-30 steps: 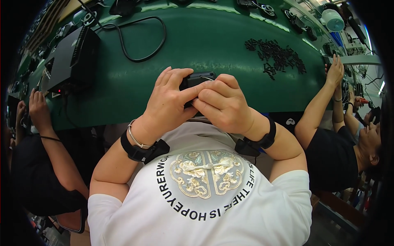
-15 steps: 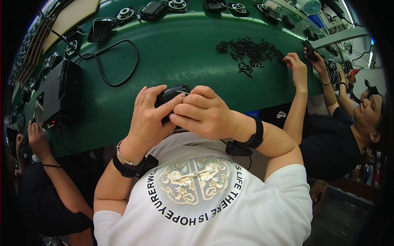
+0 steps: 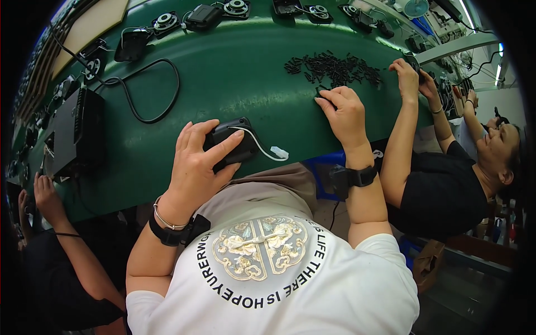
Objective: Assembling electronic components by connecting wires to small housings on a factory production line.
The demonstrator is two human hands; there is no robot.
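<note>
Head view: black casing [image 3: 242, 149] in left hand [image 3: 195, 157].

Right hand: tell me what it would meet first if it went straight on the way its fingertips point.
Most likely the near edge of the pile of small black pieces, just beyond the right hand; depth is unclear, so it may already be touching one.

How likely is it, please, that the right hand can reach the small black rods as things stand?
Most likely yes: the right hand is at the near edge of the pile of small black rods on the green table, and nothing seems to block its way.
</note>
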